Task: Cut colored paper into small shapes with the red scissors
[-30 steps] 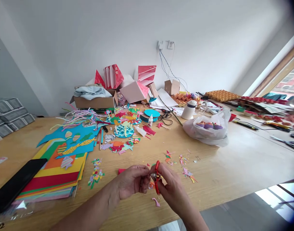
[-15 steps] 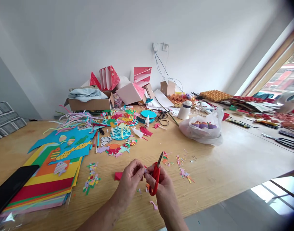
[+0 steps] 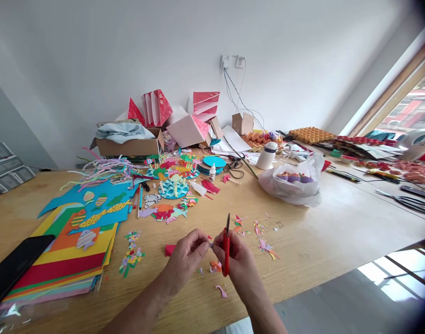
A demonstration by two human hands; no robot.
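My right hand (image 3: 238, 260) grips small red scissors (image 3: 226, 246), blades pointing up and away, closed. My left hand (image 3: 187, 257) is pinched on a tiny paper scrap (image 3: 210, 244) held right against my right fingertips. Both hands hover just above the wooden table (image 3: 320, 241) near its front edge. Small coloured paper offcuts (image 3: 217, 278) lie under and around the hands, and a red paper piece (image 3: 169, 249) lies just left of my left hand.
A stack of coloured paper sheets (image 3: 69, 255) and a black phone (image 3: 14, 266) lie at left. Cut-out fish, glue bottles (image 3: 212, 173) and paper crafts fill the middle. A plastic bag (image 3: 295, 185) sits right; boxes stand at the back wall; large scissors (image 3: 403, 200) lie far right.
The scissors have swung from handle-up to blades pointing up and away. My left hand's pinch stays against the right fingers. The view has shifted slightly.
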